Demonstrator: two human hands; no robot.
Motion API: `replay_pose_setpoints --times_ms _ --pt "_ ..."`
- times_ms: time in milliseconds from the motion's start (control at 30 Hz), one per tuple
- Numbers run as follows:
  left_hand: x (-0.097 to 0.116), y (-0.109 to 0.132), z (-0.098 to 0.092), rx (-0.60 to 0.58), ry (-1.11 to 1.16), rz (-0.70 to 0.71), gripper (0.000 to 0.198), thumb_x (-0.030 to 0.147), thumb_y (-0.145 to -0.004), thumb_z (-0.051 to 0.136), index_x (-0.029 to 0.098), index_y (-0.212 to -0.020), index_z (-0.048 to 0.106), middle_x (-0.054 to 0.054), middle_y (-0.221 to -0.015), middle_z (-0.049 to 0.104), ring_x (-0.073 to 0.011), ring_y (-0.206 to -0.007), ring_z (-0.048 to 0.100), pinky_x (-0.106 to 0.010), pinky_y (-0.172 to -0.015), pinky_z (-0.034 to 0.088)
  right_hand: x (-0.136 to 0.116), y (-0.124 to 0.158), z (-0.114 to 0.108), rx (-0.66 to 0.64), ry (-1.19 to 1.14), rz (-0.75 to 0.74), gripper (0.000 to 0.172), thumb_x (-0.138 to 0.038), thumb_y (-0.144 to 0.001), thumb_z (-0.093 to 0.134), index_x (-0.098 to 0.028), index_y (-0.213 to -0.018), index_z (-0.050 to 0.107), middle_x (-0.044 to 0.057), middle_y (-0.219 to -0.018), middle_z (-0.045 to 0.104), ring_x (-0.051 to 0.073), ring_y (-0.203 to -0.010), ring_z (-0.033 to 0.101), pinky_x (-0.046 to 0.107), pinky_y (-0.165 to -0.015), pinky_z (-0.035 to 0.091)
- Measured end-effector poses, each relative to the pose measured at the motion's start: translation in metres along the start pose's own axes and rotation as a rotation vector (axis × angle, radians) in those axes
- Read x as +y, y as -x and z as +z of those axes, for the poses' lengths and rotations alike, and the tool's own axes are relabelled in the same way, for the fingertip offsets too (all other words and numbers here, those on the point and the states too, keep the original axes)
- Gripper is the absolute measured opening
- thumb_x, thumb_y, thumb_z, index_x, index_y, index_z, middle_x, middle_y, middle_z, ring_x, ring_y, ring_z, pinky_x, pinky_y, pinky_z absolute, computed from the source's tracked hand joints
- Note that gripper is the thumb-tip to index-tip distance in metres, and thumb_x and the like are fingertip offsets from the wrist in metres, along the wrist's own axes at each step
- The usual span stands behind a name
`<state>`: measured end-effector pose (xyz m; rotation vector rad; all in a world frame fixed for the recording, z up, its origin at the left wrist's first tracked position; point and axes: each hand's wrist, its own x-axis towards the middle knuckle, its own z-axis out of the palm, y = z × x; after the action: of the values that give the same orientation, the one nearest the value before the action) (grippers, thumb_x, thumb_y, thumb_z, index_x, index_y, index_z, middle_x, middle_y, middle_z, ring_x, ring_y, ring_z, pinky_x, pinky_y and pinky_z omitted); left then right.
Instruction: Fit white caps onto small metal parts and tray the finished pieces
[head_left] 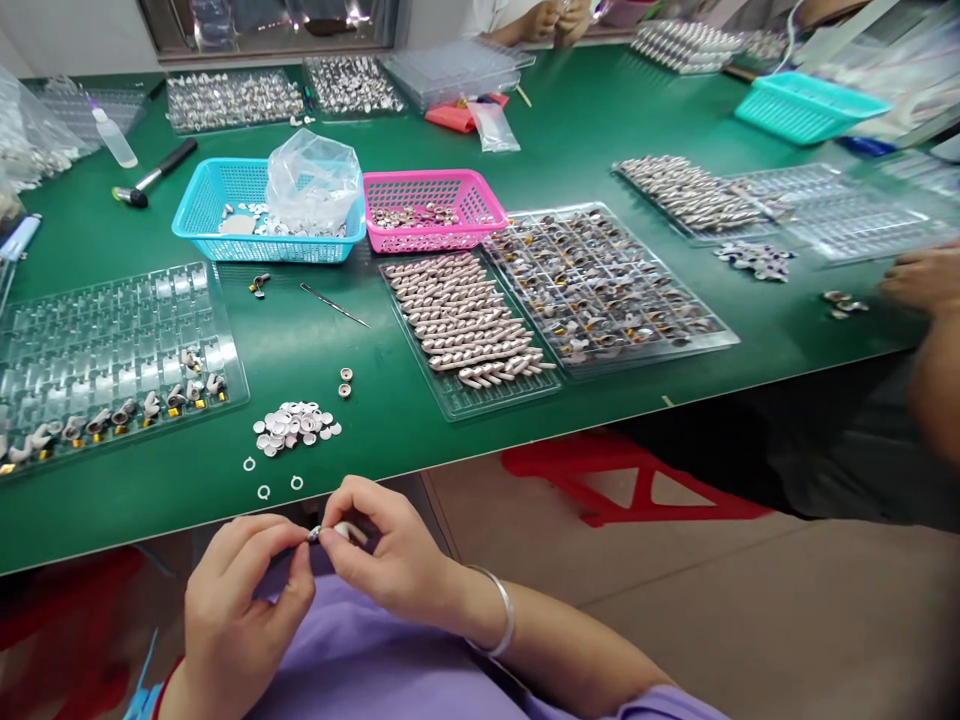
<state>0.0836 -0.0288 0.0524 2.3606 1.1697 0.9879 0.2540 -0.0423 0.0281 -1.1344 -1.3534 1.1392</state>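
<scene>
Over my lap, just off the table's front edge, my left hand (244, 595) and my right hand (390, 550) meet fingertip to fingertip. My right hand pinches a pale, stemmed earbud shell (351, 532), its stem partly hidden by the fingers. Thumb and index finger of my left hand close on the small silvery end (313, 535) of the same piece. On the table ahead lie a heap of white discs (292, 427), several thin white rings (297, 483) and two round metallic cups (345, 382). Similar stemmed earbud parts (150, 405) line the front of the clear tray (97, 330) at left.
Tweezers (334, 305) lie behind the discs. Beyond stand a blue basket (195, 225) and a pink basket (435, 238). Filled trays of shells (461, 315) and assembled parts (607, 285) sit right of centre. A co-worker's hand (926, 278) rests at the right; red stools (600, 480) stand below.
</scene>
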Motion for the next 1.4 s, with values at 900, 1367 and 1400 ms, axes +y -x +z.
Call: replay_pose_setpoints --times_ms 900,1367,1400 --pt "-0.001 -0.006 -0.005 -0.291 0.349 -0.366 0.017 0.021 -0.087 0.05 0.021 -0.07 0.054 0.002 -0.065 0.056 -0.0128 -0.059 0.053 -0.022 -0.054 0.044 0.011 -0.012 -0.01 -0.411 -0.723 0.488 0.033 -0.038 -0.072 0.079 -0.014 -0.074 0.057 -0.005 -0.062 0.053 0.006 -0.053 0.044 0.019 -0.051 0.03" --pt "-0.083 -0.047 -0.004 -0.054 -0.287 -0.187 0.025 0.037 -0.091 0.055 0.023 -0.092 0.075 -0.003 -0.085 0.07 -0.0186 -0.073 0.065 -0.03 -0.065 0.044 0.003 -0.016 -0.022 -0.265 -0.412 0.41 0.022 -0.027 -0.074 0.074 -0.015 -0.074 0.056 -0.005 -0.061 0.05 0.007 -0.055 0.041 0.02 -0.051 0.032" --pt "-0.087 -0.051 -0.001 -0.058 -0.297 -0.171 0.026 0.038 -0.091 0.055 0.023 -0.091 0.076 -0.004 -0.083 0.07 -0.0191 -0.073 0.065 -0.03 -0.065 0.043 0.003 -0.016 -0.021 -0.255 -0.398 0.402 0.021 -0.026 -0.074 0.073 -0.015 -0.074 0.056 -0.006 -0.062 0.049 0.007 -0.055 0.039 0.02 -0.051 0.031"
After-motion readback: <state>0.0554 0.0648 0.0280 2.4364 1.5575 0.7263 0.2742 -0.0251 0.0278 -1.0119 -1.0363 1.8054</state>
